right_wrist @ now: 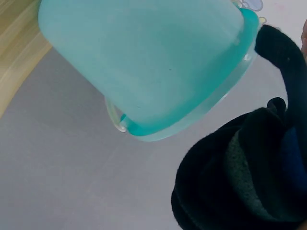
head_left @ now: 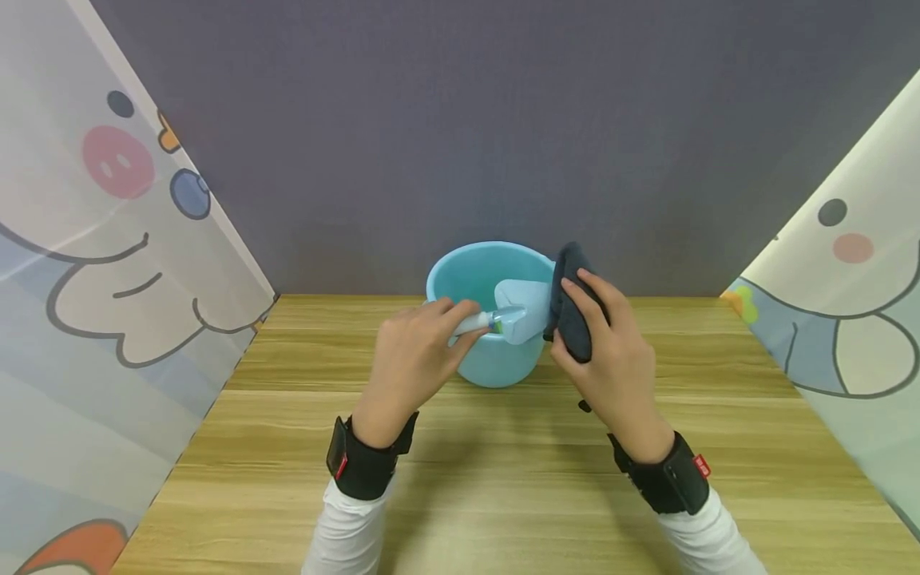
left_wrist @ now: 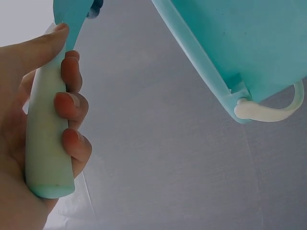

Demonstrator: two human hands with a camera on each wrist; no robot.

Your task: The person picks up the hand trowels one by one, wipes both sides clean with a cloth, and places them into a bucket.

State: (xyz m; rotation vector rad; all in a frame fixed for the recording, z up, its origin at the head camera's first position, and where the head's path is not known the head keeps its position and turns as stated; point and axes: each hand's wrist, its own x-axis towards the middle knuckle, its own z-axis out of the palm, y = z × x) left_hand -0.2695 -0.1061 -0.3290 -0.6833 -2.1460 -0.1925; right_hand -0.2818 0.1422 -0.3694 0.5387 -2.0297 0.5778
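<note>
My left hand [head_left: 424, 343] grips the pale handle [left_wrist: 48, 129] of a small toy shovel, its fingers curled round it in the left wrist view. The light blue shovel blade [head_left: 530, 310] points right, above the rim of a light blue bucket [head_left: 503, 367]. My right hand [head_left: 611, 355] holds a folded dark cloth [head_left: 573, 319] against the far end of the blade. In the right wrist view the bunched cloth [right_wrist: 206, 167] hangs beside the bucket, and most of that hand is out of sight. The cloth hides the blade's tip.
The bucket stands on a wood-grain table [head_left: 503, 495] near its back edge, by a dark grey wall [head_left: 503, 120]. A white bucket handle [left_wrist: 268, 112] shows in the left wrist view. Cartoon-printed curtains [head_left: 93, 319] flank the table. A small dark bit [head_left: 584, 406] shows below the right hand.
</note>
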